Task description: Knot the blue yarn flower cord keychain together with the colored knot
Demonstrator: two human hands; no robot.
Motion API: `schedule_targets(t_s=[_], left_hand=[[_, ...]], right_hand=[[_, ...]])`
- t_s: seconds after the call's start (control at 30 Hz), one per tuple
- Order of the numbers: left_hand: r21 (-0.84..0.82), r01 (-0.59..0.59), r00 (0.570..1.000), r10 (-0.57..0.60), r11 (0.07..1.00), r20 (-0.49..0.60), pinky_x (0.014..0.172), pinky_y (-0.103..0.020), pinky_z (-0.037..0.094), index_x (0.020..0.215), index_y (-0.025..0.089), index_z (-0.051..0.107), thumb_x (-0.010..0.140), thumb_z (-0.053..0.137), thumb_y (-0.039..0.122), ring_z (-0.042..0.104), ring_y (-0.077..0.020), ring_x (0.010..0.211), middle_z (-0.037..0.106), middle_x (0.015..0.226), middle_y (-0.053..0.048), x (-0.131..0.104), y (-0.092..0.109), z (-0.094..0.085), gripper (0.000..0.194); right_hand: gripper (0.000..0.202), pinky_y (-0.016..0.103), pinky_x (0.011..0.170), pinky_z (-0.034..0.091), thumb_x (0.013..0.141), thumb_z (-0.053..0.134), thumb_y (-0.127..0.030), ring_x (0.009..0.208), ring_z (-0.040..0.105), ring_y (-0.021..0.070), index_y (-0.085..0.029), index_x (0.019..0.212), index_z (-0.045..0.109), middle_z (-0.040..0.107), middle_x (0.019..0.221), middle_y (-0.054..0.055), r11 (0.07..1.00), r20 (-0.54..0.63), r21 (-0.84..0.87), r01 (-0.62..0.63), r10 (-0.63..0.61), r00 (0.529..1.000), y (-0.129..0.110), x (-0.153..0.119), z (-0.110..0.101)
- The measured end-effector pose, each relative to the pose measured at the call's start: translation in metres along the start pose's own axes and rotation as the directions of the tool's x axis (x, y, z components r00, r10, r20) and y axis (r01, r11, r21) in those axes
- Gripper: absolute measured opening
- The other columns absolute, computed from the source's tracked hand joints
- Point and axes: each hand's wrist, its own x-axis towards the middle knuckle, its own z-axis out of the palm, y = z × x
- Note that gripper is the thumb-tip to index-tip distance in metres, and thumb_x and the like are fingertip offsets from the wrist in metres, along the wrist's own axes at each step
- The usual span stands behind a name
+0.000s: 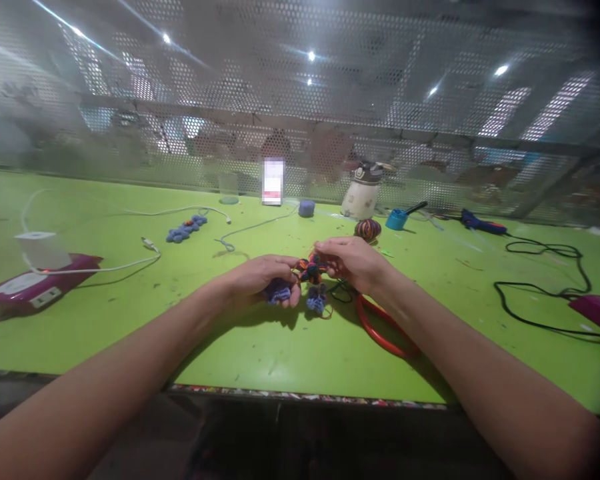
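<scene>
Between my two hands is a small knotted yarn piece (312,268) in dark, red and orange strands. My left hand (273,277) pinches its left side and also has a blue-purple yarn piece (279,291) under its fingers. My right hand (353,261) is closed on the right side of the multicoloured piece, thumb and forefinger together. Below it hangs or lies another blue yarn piece (317,300); which of the two I cannot tell. A red ring-shaped handle (380,333) lies partly beneath my right forearm. Just beyond my right hand sits a multicoloured yarn ball (367,230).
On the green table (280,360) are a blue knitted strip (186,229), a phone (273,181), a blue yarn roll (307,209), a patterned jug (361,193), a teal pot (397,219), a blue corded tool (483,223) and a purple power strip (45,283) with white cables.
</scene>
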Motion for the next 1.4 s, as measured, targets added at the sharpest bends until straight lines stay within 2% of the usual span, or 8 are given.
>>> schedule_targets(t_s=[0.17,0.37,0.8,1.03,1.13,1.2,1.3,1.4], left_hand=[[-0.017,0.01,1.0,-0.01,1.0,-0.016,0.048,-0.022,0.041,0.099,0.009,0.058,0.076,0.049,0.009,0.056,-0.0119,0.049,0.066,0.062,-0.008,0.001,0.0,0.001,0.024],[0.002,0.03,0.999,-0.03,1.0,-0.012,0.046,-0.021,0.039,0.1,0.008,0.059,0.078,0.05,0.009,0.054,-0.011,0.046,0.065,0.059,-0.008,0.001,0.0,0.0,0.025],[-0.027,0.063,0.996,-0.064,0.998,-0.054,0.046,-0.022,0.041,0.091,0.01,0.06,0.085,0.051,0.023,0.055,-0.0133,0.047,0.064,0.057,-0.008,0.002,-0.002,-0.003,0.016],[-0.046,0.048,0.997,-0.051,0.998,-0.065,0.044,-0.021,0.041,0.096,0.006,0.062,0.089,0.047,0.019,0.055,-0.0121,0.045,0.066,0.062,-0.012,0.003,0.0,-0.005,0.021],[-0.053,0.045,0.997,-0.048,0.998,-0.057,0.044,-0.02,0.041,0.098,0.005,0.062,0.09,0.045,0.019,0.054,-0.0116,0.043,0.066,0.061,-0.012,0.003,0.0,-0.004,0.023],[-0.062,0.04,0.997,-0.044,0.997,-0.059,0.043,-0.021,0.041,0.101,0.006,0.061,0.091,0.045,0.019,0.053,-0.0119,0.042,0.067,0.061,-0.013,0.003,0.0,-0.005,0.023],[-0.083,0.037,0.997,-0.042,0.996,-0.067,0.041,-0.021,0.04,0.105,0.007,0.059,0.092,0.045,0.02,0.052,-0.0125,0.04,0.067,0.061,-0.013,0.003,-0.001,-0.008,0.023],[-0.12,0.046,0.993,-0.058,0.992,-0.103,0.039,-0.02,0.038,0.107,0.007,0.058,0.092,0.045,0.02,0.051,-0.0119,0.039,0.066,0.059,-0.012,0.004,-0.001,-0.011,0.024]], right_hand=[[0.019,0.021,0.038,0.019,0.079,0.062,-0.019,0.039,0.031,0.0043,-0.013,0.061,0.059,0.048,0.048,-0.003,1.0,-0.034,-0.026,-0.011,0.011,0.999,0.0,0.0,0.003],[0.021,0.021,0.043,0.033,0.079,0.059,-0.02,0.045,0.042,0.007,-0.013,0.059,0.059,0.053,0.052,-0.001,0.999,-0.023,-0.032,0.004,-0.005,1.0,0.01,0.005,0.005],[0.026,0.022,0.041,0.029,0.081,0.057,-0.015,0.04,0.043,0.0064,-0.012,0.055,0.059,0.055,0.047,0.0,0.997,-0.022,-0.07,-0.026,0.025,0.999,0.008,0.005,0.007],[0.012,0.022,0.037,0.014,0.08,0.058,-0.013,0.034,0.026,0.004,-0.01,0.072,0.066,0.052,0.042,-0.001,0.993,-0.061,-0.107,0.059,-0.065,0.996,-0.006,0.011,-0.017],[0.012,0.022,0.038,0.017,0.078,0.058,-0.01,0.036,0.03,0.0049,-0.01,0.069,0.066,0.051,0.043,-0.001,0.992,-0.153,-0.063,0.107,-0.115,0.981,-0.009,0.018,-0.034],[0.01,0.022,0.041,0.026,0.075,0.059,-0.008,0.041,0.039,0.0066,-0.011,0.069,0.066,0.056,0.048,0.001,0.99,-0.192,-0.047,0.136,-0.143,0.971,-0.009,0.023,-0.043],[0.017,0.026,0.061,0.044,0.067,0.061,-0.002,0.062,0.057,0.0124,-0.011,0.078,0.071,0.068,0.07,0.007,0.955,-0.211,-0.249,0.16,-0.215,0.954,-0.008,0.027,-0.05],[0.029,0.032,0.082,0.045,0.063,0.061,0.0,0.085,0.061,0.019,-0.013,0.085,0.074,0.071,0.089,0.009,0.797,-0.268,-0.577,0.178,-0.392,0.88,-0.012,0.022,-0.046]])
